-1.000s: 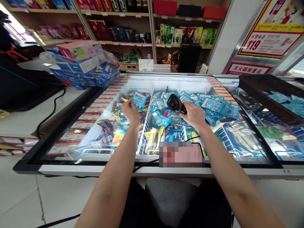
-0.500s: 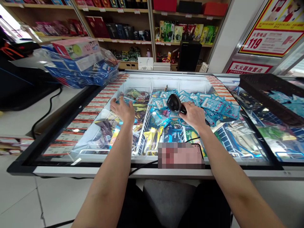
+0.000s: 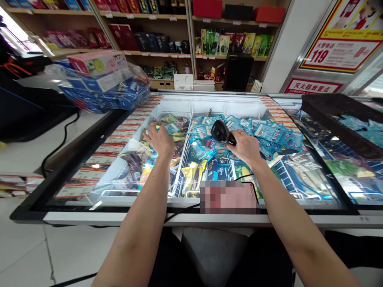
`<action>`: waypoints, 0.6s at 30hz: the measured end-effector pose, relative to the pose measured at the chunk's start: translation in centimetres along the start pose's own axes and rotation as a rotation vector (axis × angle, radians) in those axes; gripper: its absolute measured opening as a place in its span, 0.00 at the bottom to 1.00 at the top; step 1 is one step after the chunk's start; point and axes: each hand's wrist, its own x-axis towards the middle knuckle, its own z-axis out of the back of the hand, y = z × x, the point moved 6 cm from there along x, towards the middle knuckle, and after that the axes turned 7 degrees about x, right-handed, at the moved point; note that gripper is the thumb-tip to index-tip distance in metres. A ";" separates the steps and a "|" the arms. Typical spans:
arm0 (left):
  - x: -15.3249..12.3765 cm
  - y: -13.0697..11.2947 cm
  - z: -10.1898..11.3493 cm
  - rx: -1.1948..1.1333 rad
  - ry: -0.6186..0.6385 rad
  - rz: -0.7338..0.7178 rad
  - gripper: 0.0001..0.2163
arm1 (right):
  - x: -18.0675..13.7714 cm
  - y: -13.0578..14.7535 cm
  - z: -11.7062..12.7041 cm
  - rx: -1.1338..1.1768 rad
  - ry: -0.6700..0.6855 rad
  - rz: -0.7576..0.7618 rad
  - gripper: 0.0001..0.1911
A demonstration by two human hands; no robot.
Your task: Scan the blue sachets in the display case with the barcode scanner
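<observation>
My right hand (image 3: 245,146) is wrapped round the handle of a black barcode scanner (image 3: 220,131), its head pointing left over the freezer's glass top. A heap of blue flat packets (image 3: 269,133) lies on the glass beside and beyond that hand. My left hand (image 3: 160,139) is palm down over the left part of the glass, its fingers apart. Just right of those fingers is a single blue packet (image 3: 171,128), which they do not close on. Whether the fingertips touch it I cannot tell.
Under the glass of the chest freezer (image 3: 89,217), wire baskets hold ice-cream packs. A phone (image 3: 229,197), partly pixelated, lies at the front edge with a cable. Plastic-wrapped boxes (image 3: 98,79) stand back left; a dark tray (image 3: 341,123) sits right. Stocked shelves (image 3: 161,54) are behind.
My left hand has shifted slightly right, and the single blue packet now shows more fully, further right of the fingers. My right hand stays almost still with the scanner.
</observation>
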 end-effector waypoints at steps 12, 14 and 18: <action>-1.9 -4.9 -2.7 -0.022 0.376 -0.608 0.17 | 0.0 0.3 -0.2 -0.019 0.011 0.024 0.18; -1.9 -4.9 -2.5 -0.033 0.358 -0.607 0.16 | 0.0 0.3 -0.2 -0.018 0.005 0.022 0.18; -2.1 -5.3 -2.0 -0.095 0.388 -0.637 0.19 | -0.1 0.3 -0.2 -0.019 0.018 0.021 0.18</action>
